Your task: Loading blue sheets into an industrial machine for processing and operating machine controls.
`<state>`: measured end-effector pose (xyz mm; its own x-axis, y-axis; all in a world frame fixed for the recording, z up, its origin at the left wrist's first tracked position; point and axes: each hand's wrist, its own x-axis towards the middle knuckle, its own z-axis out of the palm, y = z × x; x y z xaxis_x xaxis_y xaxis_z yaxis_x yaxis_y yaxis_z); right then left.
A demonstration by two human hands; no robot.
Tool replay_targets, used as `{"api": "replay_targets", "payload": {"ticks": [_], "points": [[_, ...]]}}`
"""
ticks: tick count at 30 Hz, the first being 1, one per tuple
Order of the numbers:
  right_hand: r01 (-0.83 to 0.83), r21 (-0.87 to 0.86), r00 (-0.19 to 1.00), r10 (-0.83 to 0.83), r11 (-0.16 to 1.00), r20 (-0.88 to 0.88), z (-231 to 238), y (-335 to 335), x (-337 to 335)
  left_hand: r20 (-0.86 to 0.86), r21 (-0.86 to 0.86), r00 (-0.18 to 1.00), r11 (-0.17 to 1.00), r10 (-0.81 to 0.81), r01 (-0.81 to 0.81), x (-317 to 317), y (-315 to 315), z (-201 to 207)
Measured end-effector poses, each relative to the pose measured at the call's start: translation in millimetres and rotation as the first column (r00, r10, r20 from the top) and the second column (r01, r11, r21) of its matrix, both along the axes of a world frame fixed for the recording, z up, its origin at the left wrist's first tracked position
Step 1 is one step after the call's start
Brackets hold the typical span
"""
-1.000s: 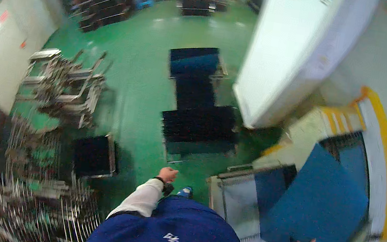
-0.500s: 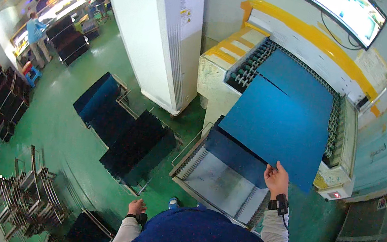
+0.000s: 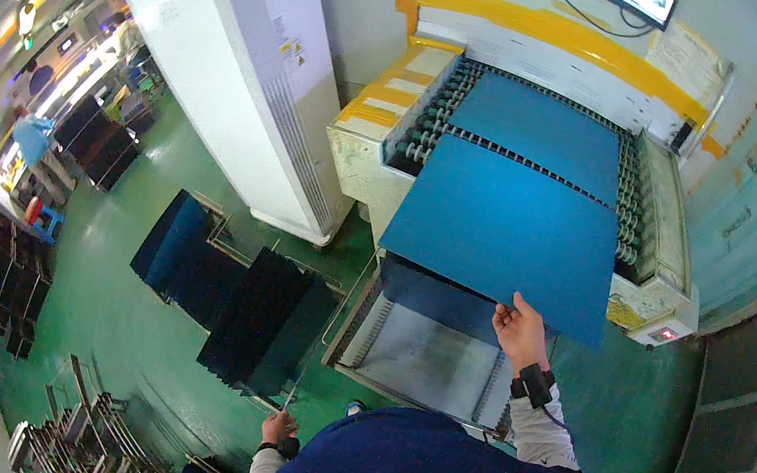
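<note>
My right hand point(image 3: 520, 330) pinches the near edge of a large blue panel point(image 3: 508, 232), thumb on top. That panel lies tilted across the roller machine point(image 3: 362, 150), its near end over a grey rack point(image 3: 429, 354) with toothed sides. A second blue panel point(image 3: 539, 128) rests on the rollers behind it, with a gap between the two. My left hand point(image 3: 277, 427) is low, near the rod of a floor rack of dark panels point(image 3: 262, 317). Its fingers are curled, and what they hold, if anything, is hidden.
A tall white air conditioner point(image 3: 253, 88) stands left of the machine. Another dark panel stack point(image 3: 187, 256) is on the green floor, with piled metal racks point(image 3: 89, 438) at lower left. A grey shelf-like unit point(image 3: 727, 440) stands at right. Far left, a person in blue point(image 3: 32, 144) works.
The near blue panel has come farther off the rollers toward me, widening the gap behind it. My right hand stays on its edge. The view has shifted, and my left hand appears slightly lower.
</note>
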<state>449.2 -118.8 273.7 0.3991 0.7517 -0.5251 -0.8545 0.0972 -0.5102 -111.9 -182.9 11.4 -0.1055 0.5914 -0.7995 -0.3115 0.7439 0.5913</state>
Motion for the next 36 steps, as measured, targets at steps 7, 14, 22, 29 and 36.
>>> {"api": "replay_targets", "payload": {"ticks": [7,14,22,29,36], "points": [[0.04,0.041,0.999,-0.04,0.998,-0.006,0.3,14.1,18.6,-0.066,-0.05,0.996,0.997,-0.054,0.051,7.9,9.5,17.4],[0.046,0.041,0.997,-0.048,0.998,0.056,0.3,34.7,61.7,-0.11,0.033,0.986,0.991,-0.127,0.131,9.7,7.1,31.3],[0.045,0.057,0.999,-0.045,0.997,-0.001,4.9,28.2,33.7,-0.006,0.007,1.0,1.0,-0.007,0.007,1.0,-1.7,18.0],[0.045,0.173,0.999,-0.043,0.984,-0.018,5.3,39.0,39.9,-0.077,0.002,0.996,0.999,-0.034,0.034,4.0,1.7,22.9],[0.049,0.214,0.996,-0.062,0.976,0.057,9.5,64.8,78.5,-0.078,-0.014,0.996,0.999,-0.048,0.047,19.0,2.1,48.4]]}}
